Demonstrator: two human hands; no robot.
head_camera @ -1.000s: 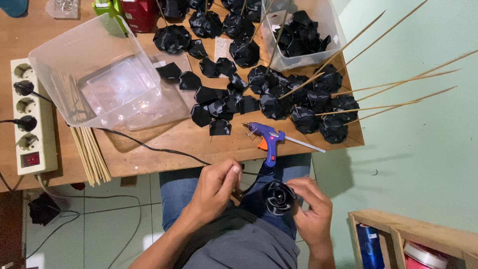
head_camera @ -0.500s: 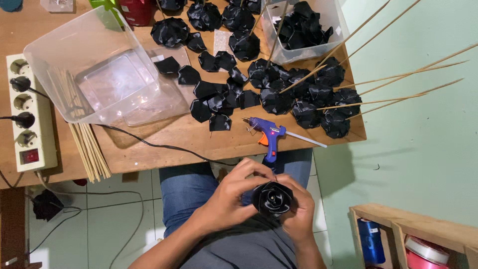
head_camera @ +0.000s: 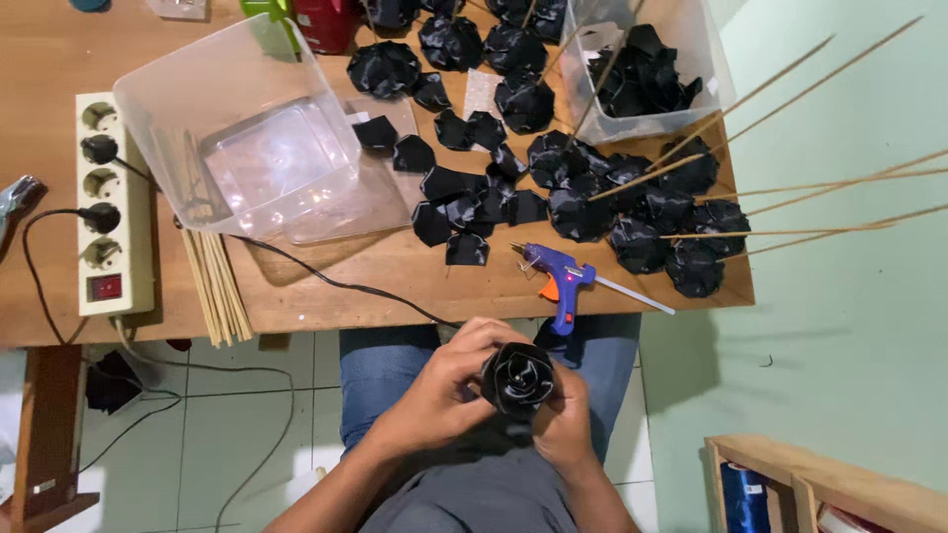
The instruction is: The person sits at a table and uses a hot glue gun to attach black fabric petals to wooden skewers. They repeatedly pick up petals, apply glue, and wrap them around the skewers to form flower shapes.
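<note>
Black rolled paper rose held over the lap just below the wooden table edge, left hand and right hand both closed around it, rose's underside hidden by fingers, blue glue gun on the table just above the rose, black petal pieces beyond it.

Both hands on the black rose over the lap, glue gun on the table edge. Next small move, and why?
Probably keep pressing the outer petal in: both the left hand and right hand wrap the black rose, and the glue gun lies set down on the table.
</note>
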